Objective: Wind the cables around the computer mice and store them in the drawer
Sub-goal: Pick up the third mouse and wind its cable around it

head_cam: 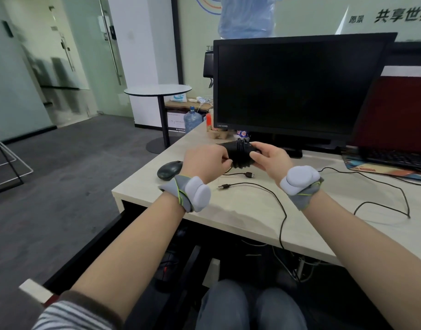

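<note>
Both hands are raised just above the tabletop (240,210), in front of a dark monitor (297,86). Between them is a black mouse (240,154) with several turns of black cable wound around its middle. The left hand (205,163) has its fingers curled closed at the left end of the mouse, pinching the cable where it leaves the coil. The right hand (271,160) grips the right end, thumb on top and fingers folded beneath.

From the held mouse a short free length of cable drops to the tabletop and ends in a USB plug (250,175), lying just below the hands.

A second mouse (170,169), dark grey, sits on the tabletop to the left of the left hand, near the front left corner, untouched. A second USB plug (224,186) lies near the first; its cable (279,210) runs right, then over the front edge of the tabletop.

The open drawer (85,253) projects below the tabletop at lower left; its contents cannot be made out. A keyboard (395,158) rests at far right.
</note>
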